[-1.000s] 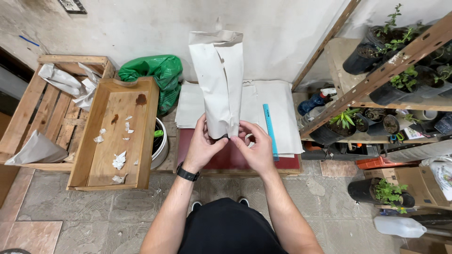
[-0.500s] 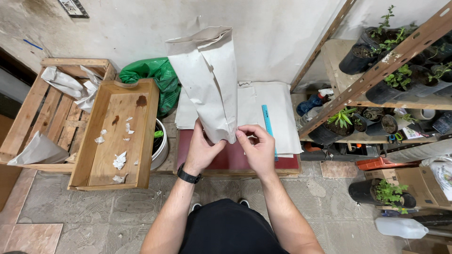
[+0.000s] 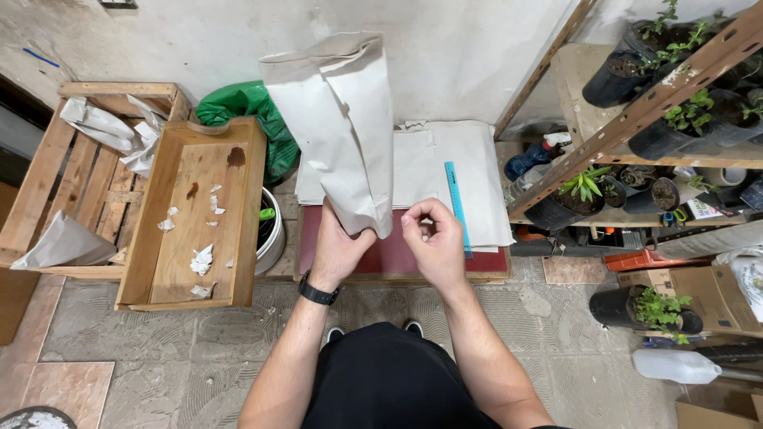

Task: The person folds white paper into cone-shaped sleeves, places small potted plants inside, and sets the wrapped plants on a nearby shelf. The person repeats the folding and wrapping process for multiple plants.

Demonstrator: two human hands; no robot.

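Item: left hand (image 3: 338, 253), wristwatch (image 3: 317, 291) worn; closed on the bottom corner of a grey paper bag (image 3: 342, 127), which is held upright above a dark red board (image 3: 397, 254) on the low bench (image 3: 477, 276).
Item: right hand (image 3: 433, 242), fingers curled as if pinching something small; what is pinched, if anything, cannot be told. It is near the bag's lower edge, not clearly touching.
Risk, judged: the bag is gripped at one corner only, with its open top leaning; it could be expected to flop sideways or crease, or the paper to tear at the pinch.
Item: blue ruler (image 3: 456, 206) lying on stacked paper sheets (image 3: 477, 175); liable to be knocked by a falling bag.
Item: wooden tray (image 3: 195, 214) with paper scraps, left.
Item: green plastic bag (image 3: 246, 107), by the wall.
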